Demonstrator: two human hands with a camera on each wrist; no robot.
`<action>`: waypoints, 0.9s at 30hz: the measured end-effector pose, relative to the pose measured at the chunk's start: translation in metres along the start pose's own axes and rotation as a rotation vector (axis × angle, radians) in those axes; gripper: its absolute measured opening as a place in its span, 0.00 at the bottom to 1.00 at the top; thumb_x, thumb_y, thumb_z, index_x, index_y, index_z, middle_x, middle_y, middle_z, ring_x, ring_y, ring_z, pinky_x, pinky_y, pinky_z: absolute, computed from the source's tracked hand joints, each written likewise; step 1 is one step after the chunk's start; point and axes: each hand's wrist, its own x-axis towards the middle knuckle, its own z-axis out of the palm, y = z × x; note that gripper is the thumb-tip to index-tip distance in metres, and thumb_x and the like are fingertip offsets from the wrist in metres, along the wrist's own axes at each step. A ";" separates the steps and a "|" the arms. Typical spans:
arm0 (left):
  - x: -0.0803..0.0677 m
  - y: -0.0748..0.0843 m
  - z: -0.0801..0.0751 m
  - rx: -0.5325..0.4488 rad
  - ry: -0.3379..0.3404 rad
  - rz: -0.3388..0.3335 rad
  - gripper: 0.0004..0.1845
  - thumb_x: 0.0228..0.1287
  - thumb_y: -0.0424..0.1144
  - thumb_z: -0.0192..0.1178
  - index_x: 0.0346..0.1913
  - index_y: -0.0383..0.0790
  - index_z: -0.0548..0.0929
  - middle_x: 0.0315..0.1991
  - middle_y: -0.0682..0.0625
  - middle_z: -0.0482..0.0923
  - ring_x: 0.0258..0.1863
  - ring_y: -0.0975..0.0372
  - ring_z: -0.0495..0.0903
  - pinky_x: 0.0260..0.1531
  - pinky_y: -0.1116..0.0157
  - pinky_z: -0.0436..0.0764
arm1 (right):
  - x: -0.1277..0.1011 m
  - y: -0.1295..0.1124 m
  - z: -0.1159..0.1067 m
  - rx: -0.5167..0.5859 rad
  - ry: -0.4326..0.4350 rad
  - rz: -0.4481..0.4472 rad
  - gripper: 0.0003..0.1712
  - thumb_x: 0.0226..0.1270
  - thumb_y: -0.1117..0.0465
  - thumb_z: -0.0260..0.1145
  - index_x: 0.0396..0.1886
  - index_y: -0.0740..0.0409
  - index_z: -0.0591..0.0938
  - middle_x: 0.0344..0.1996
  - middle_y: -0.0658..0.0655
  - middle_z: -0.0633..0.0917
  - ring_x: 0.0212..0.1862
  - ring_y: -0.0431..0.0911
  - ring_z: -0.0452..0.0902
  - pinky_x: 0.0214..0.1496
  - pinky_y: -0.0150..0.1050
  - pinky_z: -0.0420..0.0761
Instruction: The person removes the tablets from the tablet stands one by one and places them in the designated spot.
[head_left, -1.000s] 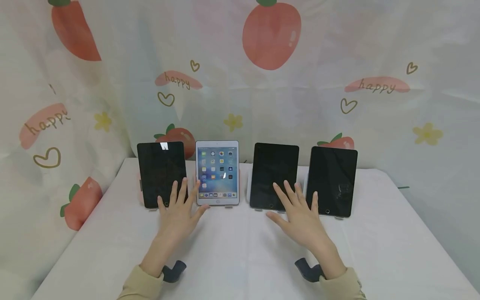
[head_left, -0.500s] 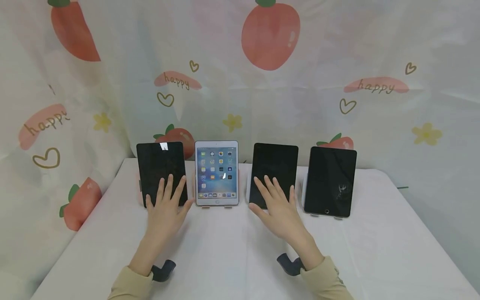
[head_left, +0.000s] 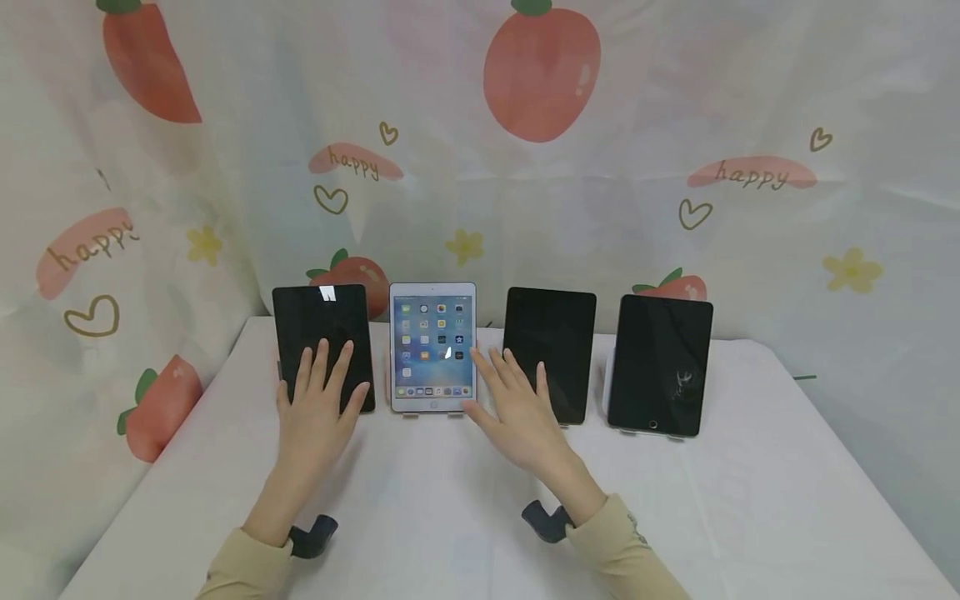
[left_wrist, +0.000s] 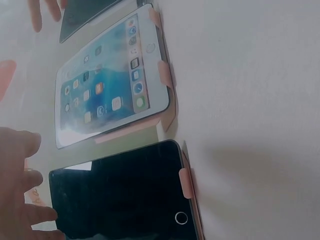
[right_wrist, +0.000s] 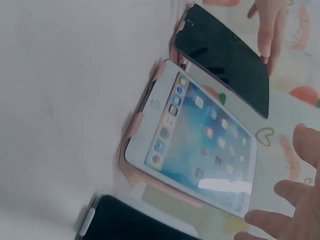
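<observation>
My left hand (head_left: 315,421) is in front of the leftmost black-screened tablet (head_left: 318,315), its fingers spread and overlapping the lower part of that screen in the head view. Spread fingers also mark my right hand (head_left: 521,423), which overlaps the lower left of another dark tablet (head_left: 558,333); its thumb reaches the lower right corner of the white tablet (head_left: 433,346). That white tablet shows lit rows of app icons. In the left wrist view the dark tablet (left_wrist: 120,195) leans on a pinkish stand (left_wrist: 186,183). Neither hand holds anything.
A fourth dark tablet (head_left: 660,367) leans on a stand at the right end of the row. All stand on a white-covered table (head_left: 442,517) before a curtain (head_left: 630,100) printed with fruit, hearts and "happy". Dark curved pieces (head_left: 313,536) sit at both wrists.
Both hands have moved left: the right from between the two rightmost tablets to between the white one and its right neighbour, the left off the white tablet's edge. The tablets stay in place.
</observation>
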 end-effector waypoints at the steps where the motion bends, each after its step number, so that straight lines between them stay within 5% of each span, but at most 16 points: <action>1: 0.000 -0.001 -0.001 -0.002 0.006 0.000 0.34 0.72 0.54 0.48 0.76 0.51 0.53 0.77 0.39 0.46 0.76 0.42 0.44 0.64 0.29 0.47 | 0.001 -0.001 0.001 0.018 -0.001 -0.007 0.39 0.70 0.40 0.54 0.76 0.40 0.53 0.76 0.54 0.57 0.78 0.52 0.45 0.74 0.66 0.35; 13: 0.004 -0.009 -0.006 -0.020 0.089 0.007 0.32 0.71 0.51 0.49 0.75 0.48 0.56 0.75 0.36 0.51 0.74 0.39 0.49 0.63 0.30 0.52 | 0.018 -0.018 0.013 0.225 0.093 -0.107 0.35 0.72 0.48 0.55 0.75 0.44 0.57 0.73 0.55 0.63 0.77 0.51 0.51 0.76 0.63 0.40; 27: 0.014 -0.028 -0.007 -0.042 0.183 0.010 0.31 0.72 0.48 0.50 0.74 0.44 0.58 0.73 0.33 0.55 0.72 0.37 0.54 0.58 0.31 0.63 | 0.045 -0.028 0.024 0.310 0.089 -0.187 0.32 0.73 0.52 0.55 0.73 0.50 0.61 0.72 0.55 0.65 0.76 0.52 0.55 0.78 0.58 0.41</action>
